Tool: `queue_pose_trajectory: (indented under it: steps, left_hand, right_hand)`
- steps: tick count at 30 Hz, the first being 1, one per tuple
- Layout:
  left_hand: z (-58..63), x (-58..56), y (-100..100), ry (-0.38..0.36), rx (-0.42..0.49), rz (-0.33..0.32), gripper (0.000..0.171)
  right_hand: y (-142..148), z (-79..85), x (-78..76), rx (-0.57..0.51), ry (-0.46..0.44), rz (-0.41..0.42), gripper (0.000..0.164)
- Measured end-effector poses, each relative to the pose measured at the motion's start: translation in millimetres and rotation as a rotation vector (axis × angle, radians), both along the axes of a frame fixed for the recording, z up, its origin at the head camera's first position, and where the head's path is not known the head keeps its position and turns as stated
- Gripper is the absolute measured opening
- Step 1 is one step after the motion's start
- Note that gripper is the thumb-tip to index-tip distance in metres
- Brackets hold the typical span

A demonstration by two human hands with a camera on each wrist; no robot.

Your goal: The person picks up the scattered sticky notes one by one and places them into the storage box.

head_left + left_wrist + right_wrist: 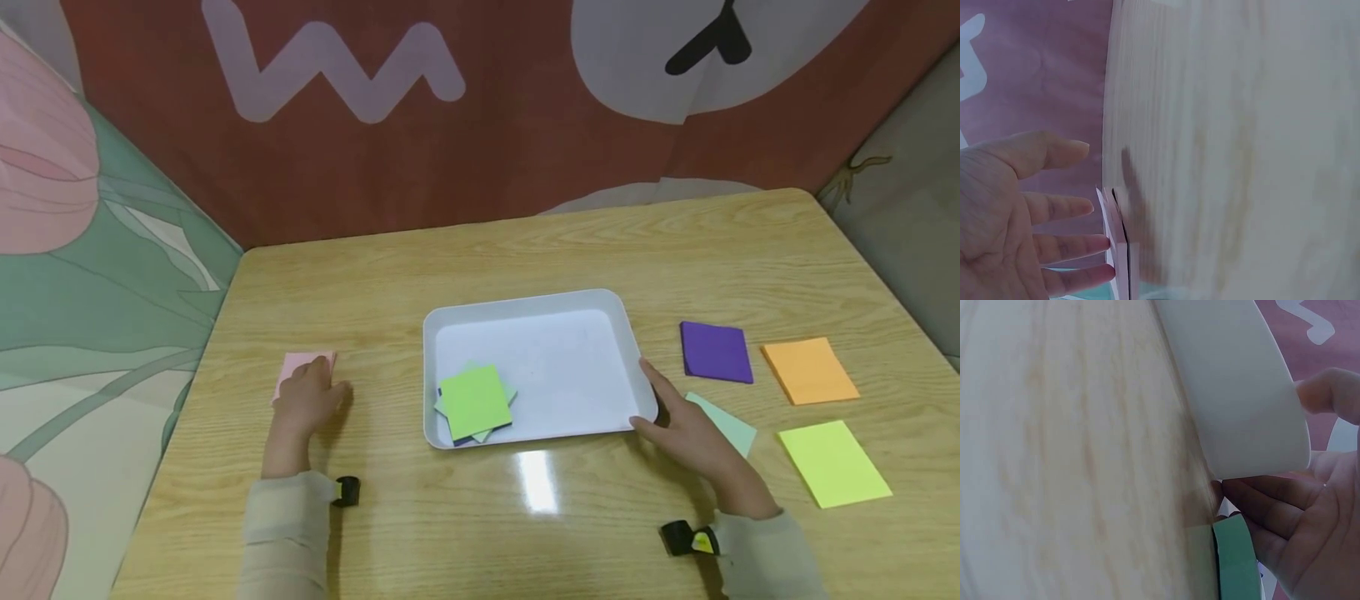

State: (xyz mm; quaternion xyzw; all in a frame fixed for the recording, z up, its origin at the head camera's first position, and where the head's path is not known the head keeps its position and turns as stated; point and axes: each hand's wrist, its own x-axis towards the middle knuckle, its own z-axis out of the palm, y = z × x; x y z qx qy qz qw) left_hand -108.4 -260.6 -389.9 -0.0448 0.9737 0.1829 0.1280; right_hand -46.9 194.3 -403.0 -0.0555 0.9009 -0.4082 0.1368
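Observation:
At the left of the table, my left hand (pixel 303 406) rests its fingertips on a pink sticky note pad (pixel 291 367). The left wrist view shows those fingers fairly straight, touching the top of the pad (pixel 1116 250), with the thumb apart from it. My right hand (pixel 692 435) grips the near right corner of a white tray (pixel 566 367), thumb at the front rim and fingers along the right side. Inside the tray, at its left end, a lime green pad (pixel 475 402) tops a small, twisted pile of sticky note pads. Beside the right hand lies a mint green pad (pixel 729 423), partly covered by it.
Right of the tray lie a purple pad (pixel 716 353), an orange pad (pixel 810 372) and a yellow pad (pixel 835 464). The wooden table (pixel 450 533) meets a red-brown patterned wall covering (pixel 480 167) at the back.

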Motion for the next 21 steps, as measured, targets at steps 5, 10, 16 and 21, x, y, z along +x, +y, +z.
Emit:
queue_pose_trajectory:
  steps: [5,10,16,21]
  left_hand:
    - [2.0,-2.7,-5,-0.048,-0.017,0.020,0.038]
    - [1.9,-5.8,-8,-0.097,-0.047,0.024,0.052]
    - [1.8,-8.5,-11,-0.142,-0.041,0.027,0.061]
    - [1.0,-11.6,-14,-0.141,-0.040,0.028,0.062]
  right_hand:
    - [0,-0.3,-0.6,-0.019,0.009,-0.002,0.080]
    - [1,-2.7,-1.6,-0.024,0.012,-0.004,0.079]
    - [1,-3.0,-0.4,-0.041,0.034,0.006,0.079]
    - [1,-3.9,1.3,-0.033,0.043,-0.001,0.079]
